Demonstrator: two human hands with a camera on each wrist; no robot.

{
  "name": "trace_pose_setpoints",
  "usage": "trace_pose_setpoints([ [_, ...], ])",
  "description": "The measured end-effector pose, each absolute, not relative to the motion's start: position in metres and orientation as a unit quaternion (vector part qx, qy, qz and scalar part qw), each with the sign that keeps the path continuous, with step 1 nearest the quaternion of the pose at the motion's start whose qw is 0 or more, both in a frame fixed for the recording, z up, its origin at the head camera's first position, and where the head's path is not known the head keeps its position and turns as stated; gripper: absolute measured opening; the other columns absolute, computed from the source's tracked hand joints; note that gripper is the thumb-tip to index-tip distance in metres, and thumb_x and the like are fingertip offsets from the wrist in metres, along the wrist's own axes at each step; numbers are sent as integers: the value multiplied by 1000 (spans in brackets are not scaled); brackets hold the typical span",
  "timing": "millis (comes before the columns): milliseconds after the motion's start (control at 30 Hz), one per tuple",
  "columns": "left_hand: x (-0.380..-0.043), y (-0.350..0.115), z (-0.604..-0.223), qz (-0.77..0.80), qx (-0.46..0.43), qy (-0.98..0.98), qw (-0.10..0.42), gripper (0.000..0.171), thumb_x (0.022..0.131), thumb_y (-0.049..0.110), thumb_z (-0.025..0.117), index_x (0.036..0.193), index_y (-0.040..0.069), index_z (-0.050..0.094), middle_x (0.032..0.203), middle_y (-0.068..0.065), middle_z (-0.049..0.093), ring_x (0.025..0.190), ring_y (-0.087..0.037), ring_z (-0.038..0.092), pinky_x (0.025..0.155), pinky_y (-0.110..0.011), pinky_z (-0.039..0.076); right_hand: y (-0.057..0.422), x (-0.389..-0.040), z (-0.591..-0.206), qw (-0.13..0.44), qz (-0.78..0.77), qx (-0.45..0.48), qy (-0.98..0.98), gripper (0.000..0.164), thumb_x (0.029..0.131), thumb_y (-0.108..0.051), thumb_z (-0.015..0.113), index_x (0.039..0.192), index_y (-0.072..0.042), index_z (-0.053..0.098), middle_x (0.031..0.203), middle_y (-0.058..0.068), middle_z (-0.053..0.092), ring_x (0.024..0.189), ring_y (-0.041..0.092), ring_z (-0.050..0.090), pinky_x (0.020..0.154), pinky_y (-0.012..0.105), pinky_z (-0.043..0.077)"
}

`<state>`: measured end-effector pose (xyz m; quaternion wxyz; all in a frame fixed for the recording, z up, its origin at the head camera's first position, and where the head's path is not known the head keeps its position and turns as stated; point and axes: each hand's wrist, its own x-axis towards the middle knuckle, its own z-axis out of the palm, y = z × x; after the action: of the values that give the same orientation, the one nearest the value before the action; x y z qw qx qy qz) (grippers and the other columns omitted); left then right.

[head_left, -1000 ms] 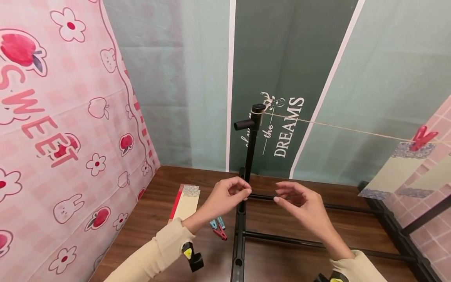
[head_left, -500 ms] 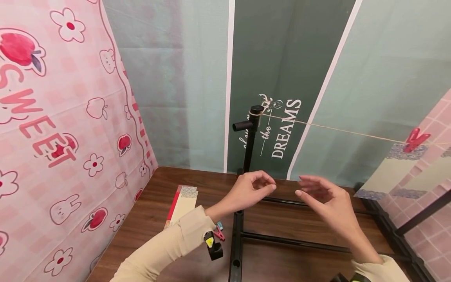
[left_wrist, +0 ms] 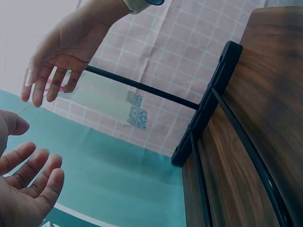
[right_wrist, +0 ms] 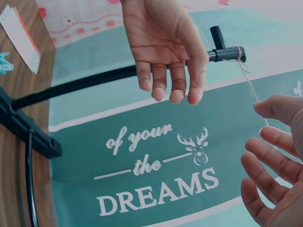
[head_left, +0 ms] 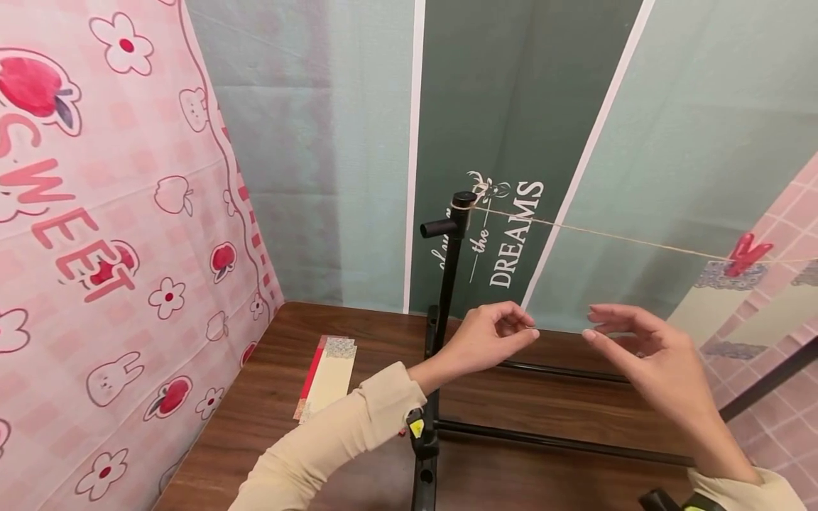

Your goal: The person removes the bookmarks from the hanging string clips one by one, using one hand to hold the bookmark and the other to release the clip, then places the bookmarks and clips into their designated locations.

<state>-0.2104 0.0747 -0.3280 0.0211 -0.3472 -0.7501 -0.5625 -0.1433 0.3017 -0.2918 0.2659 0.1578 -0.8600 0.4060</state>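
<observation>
My left hand (head_left: 488, 339) and right hand (head_left: 658, 358) hang in the air facing each other, fingers loosely bent and apart. Nothing shows in either one. A thin twine (head_left: 613, 235) runs from the black post (head_left: 450, 277) to the right, above both hands in the head view. In the right wrist view the twine (right_wrist: 251, 85) passes behind my right thumb and fingertips; I cannot tell whether they touch. A red clothespin (head_left: 748, 254) clips a cream card with blue lace-like ends (head_left: 722, 301) to the twine, with another card beside it.
Bookmark-like cards (head_left: 335, 369) lie on the wooden table (head_left: 255, 397), left of the black frame. A light-blue clothespin (right_wrist: 4, 64) lies near them in the right wrist view. Black bars (head_left: 543, 438) cross low between the frame's sides. Printed cloths hang behind.
Both hands have moved right, away from the post, keeping a similar gap and similar finger shape. The left forearm now covers most of the clothespins on the table. The view has shifted slightly.
</observation>
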Motion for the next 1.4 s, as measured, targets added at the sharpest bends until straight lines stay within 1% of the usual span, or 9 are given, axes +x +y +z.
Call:
trace_pose_setpoints([
  [267,-213,96,-320,-584,-338,-738,17,10,92,19,68,100,13,68,84,13,61,73,-1,59,67,-16,50,317,-141,-280,296,408,162,-848,41,75,12,76,114,2,67,97,-9,70,86,3,65,73,10,49],
  [433,-216,107,-313,-587,-344,-732,32,12,92,20,67,101,12,68,85,15,60,75,2,58,71,-14,49,323,-139,-273,301,416,146,-846,41,77,11,75,115,3,66,97,-8,70,85,3,65,69,11,51],
  [500,-216,113,-311,-588,-346,-730,37,13,92,20,67,101,11,68,85,15,60,75,3,58,71,-13,49,327,-139,-269,305,415,138,-846,41,77,10,75,116,2,66,98,-8,70,86,3,64,70,10,50],
  [633,-217,126,-306,-590,-346,-728,42,13,91,21,68,101,12,68,85,16,61,74,5,57,71,-12,48,334,-138,-260,313,410,121,-848,40,79,9,75,117,2,66,100,-8,69,89,3,63,74,8,47],
  [900,-218,152,-304,-592,-348,-725,45,14,91,19,68,101,9,68,84,15,60,73,8,55,70,-9,47,348,-138,-245,344,399,80,-846,41,80,5,75,120,1,66,105,-14,68,89,0,62,74,5,45],
  [1000,-218,161,-305,-591,-347,-726,52,14,90,17,69,101,8,68,82,14,60,70,10,54,69,-8,47,354,-140,-242,353,406,83,-839,41,80,8,73,120,2,65,104,-14,68,89,1,62,74,6,45],
  [1167,-216,176,-306,-588,-338,-732,65,13,88,16,71,99,10,69,80,15,62,67,12,53,67,-6,46,366,-143,-237,359,423,101,-826,40,81,13,69,120,5,64,102,-14,68,90,1,63,75,6,44],
  [1400,-213,194,-306,-579,-332,-742,64,16,88,19,72,101,12,69,87,11,66,69,15,51,66,-5,44,377,-146,-229,385,410,93,-822,38,80,14,68,117,5,65,98,-19,67,87,-3,62,74,4,43],
])
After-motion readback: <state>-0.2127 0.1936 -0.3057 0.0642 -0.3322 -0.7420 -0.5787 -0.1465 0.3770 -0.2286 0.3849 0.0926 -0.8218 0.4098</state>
